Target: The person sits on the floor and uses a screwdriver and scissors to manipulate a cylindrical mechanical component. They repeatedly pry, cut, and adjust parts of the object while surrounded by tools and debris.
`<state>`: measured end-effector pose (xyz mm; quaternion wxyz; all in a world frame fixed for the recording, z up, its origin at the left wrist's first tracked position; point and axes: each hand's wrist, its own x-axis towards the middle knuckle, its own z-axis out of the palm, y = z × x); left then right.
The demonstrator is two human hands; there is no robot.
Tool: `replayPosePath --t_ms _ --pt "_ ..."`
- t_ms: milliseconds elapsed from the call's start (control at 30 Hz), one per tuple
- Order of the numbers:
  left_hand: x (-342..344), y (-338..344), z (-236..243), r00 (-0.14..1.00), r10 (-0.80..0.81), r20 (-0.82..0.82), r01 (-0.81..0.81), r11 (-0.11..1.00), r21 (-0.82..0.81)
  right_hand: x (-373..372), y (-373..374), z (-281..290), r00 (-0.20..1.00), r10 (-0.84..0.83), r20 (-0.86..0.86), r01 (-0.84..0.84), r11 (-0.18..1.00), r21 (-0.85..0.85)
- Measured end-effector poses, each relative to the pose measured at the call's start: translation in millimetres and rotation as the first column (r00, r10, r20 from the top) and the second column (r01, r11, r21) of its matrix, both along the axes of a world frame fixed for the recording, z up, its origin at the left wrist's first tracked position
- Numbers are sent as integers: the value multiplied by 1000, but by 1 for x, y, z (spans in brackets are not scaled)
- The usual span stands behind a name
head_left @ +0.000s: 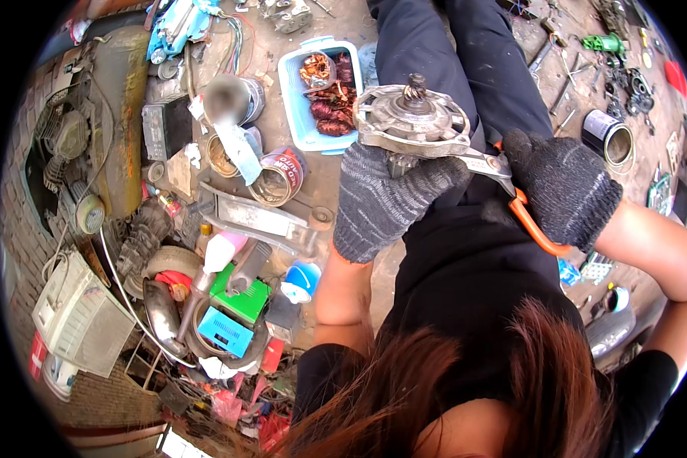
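My left hand (pixel 378 202), in a dark grey knit glove, grips a round cast-metal motor end cover (pixel 443 126) from below. Openings run around the cover's rim, and a toothed shaft (pixel 415 90) sticks up from its middle. My right hand (pixel 569 187), gloved the same way, is closed around orange-handled pliers (pixel 538 227). Their metal jaws point left and reach the cover's right edge beside my left fingers. Whether the jaws pinch anything there I cannot tell. Both hands are above my lap, in front of my dark trousers (pixel 427 46).
Left of my legs, a light blue basket (pixel 290 103) holds copper windings. Several open tins, including a red one (pixel 291 169), stand beside it. Further left lie a tyre (pixel 172 262), a green box (pixel 240 298) and machine parts. On the right are a tin (pixel 604 130) and scattered tools.
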<state>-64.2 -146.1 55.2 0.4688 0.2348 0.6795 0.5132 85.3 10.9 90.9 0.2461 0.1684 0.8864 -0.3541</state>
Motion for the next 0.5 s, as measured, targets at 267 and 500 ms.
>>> replayPosePath --t_ms 267,500 --pt "1 2 -4 978 131 163 -128 991 -27 3 -7 -27 978 2 -208 24 992 123" --pt "1 4 -8 992 124 1 -124 989 -86 3 -5 -40 920 -27 -391 78 990 115"
